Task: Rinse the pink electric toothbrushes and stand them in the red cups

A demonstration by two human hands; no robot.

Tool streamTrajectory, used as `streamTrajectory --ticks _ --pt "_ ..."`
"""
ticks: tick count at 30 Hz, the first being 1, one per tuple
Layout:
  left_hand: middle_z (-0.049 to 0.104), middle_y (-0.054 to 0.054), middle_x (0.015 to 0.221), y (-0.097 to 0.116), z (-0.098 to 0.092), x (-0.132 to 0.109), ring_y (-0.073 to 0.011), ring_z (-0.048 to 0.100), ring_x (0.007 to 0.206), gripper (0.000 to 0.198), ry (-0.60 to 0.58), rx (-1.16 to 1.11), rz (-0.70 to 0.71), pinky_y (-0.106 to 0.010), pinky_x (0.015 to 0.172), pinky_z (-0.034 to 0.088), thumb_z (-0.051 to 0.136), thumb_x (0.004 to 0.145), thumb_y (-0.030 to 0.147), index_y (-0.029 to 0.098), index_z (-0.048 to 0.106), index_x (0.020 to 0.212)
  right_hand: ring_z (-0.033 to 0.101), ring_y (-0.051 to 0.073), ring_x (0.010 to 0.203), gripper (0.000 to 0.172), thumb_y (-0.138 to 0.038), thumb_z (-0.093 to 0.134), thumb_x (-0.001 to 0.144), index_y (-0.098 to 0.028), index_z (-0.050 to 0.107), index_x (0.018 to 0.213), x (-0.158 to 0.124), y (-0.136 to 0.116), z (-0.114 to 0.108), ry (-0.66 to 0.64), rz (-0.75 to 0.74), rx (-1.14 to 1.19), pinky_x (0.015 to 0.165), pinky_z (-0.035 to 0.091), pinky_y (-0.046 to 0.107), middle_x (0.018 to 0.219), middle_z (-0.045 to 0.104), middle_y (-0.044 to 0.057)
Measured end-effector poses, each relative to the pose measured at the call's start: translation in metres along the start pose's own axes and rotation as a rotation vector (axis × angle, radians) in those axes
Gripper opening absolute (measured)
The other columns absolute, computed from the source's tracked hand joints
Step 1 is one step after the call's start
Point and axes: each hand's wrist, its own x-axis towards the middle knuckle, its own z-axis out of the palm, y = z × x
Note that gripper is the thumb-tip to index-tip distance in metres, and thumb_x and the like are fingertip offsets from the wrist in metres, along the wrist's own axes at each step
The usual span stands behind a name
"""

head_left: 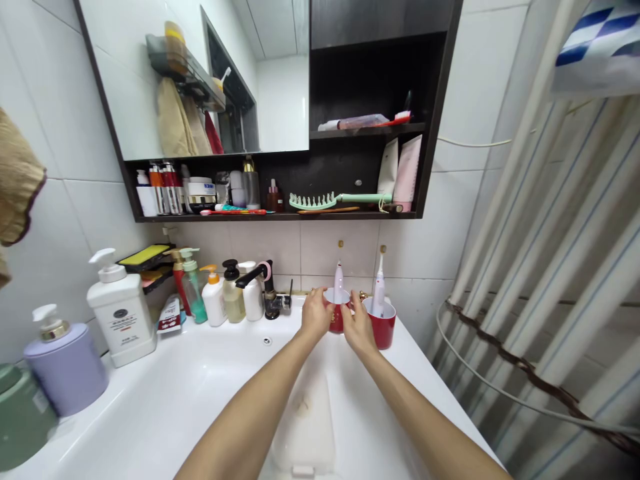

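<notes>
A red cup (337, 321) with a white inside stands at the back rim of the washbasin, between my two hands. My left hand (316, 313) curves around its left side, and my right hand (359, 324) lies against its right side. In this cup an electric toothbrush (339, 280) stands upright. Close to the right of my right hand is a second red cup (383, 333), holding another electric toothbrush (379, 290) that leans slightly. My palms and some fingertips are partly hidden behind the cup.
A black faucet (270, 293) rises left of my hands, beside several pump bottles (234, 297). Above hangs a dark mirror cabinet (360, 167) with a green hairbrush (320, 200) on its low shelf. White pipes (530, 220) run along the right, and the washbasin (215, 373) spreads below my arms.
</notes>
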Motion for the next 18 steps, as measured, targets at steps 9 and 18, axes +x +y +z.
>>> streamTrajectory --ticks 9,18 --pt "0.042 0.009 0.053 0.082 -0.071 -0.055 -0.0041 0.042 0.044 0.078 -0.343 -1.208 -0.004 -0.021 0.051 0.033 0.050 0.055 0.009 0.024 0.007 0.118 0.033 0.004 0.040 0.061 -0.018 0.042 0.061 -0.029 0.019 0.116 -0.051 -0.098 -0.019 -0.224 -0.097 0.574 0.041 0.031 0.016 0.046 0.037 -0.011" --pt "0.035 0.008 0.036 0.080 -0.076 -0.072 -0.0054 0.030 0.032 0.055 -0.308 -1.400 -0.193 -0.018 0.035 0.023 0.035 0.066 0.046 0.008 0.030 0.105 0.029 0.003 0.032 0.054 -0.030 0.041 0.065 -0.022 0.023 0.116 -0.069 -0.102 -0.021 -0.263 0.068 0.761 0.033 0.025 0.016 0.040 0.035 -0.010"
